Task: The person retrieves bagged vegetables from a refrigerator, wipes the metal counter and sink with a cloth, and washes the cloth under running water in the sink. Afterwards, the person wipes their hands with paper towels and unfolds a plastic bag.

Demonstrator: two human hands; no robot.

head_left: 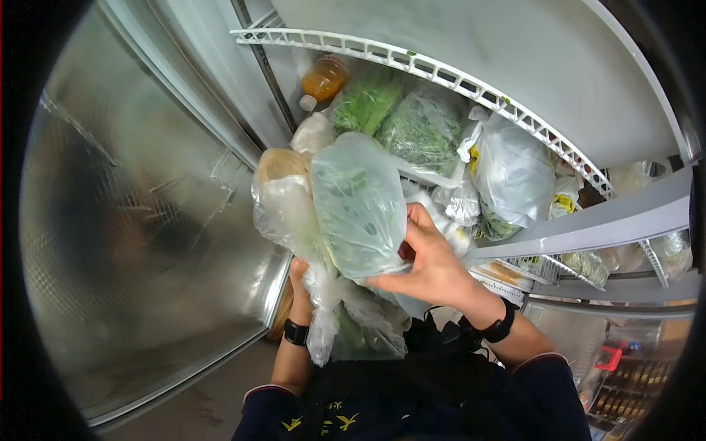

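Note:
My right hand point(430, 261) pinches the edge of a pale green plastic-wrapped package point(360, 206) with greens showing dimly through it. My left hand point(298, 275) is low at the left, mostly hidden behind several clear plastic bags point(294, 209) that rest against it; its fingers do not show. One of these bags hangs down with a knotted, crumpled end. Another clear bag point(360, 323) with something green in it hangs below the package, in front of my body.
Beyond my hands, an open fridge holds a bottle of orange liquid point(324, 78), bagged leafy greens point(423, 132) and a white bag point(515, 173) under a white wire shelf point(368, 48). The metal door point(147, 242) stands open at left. More shelves are at lower right.

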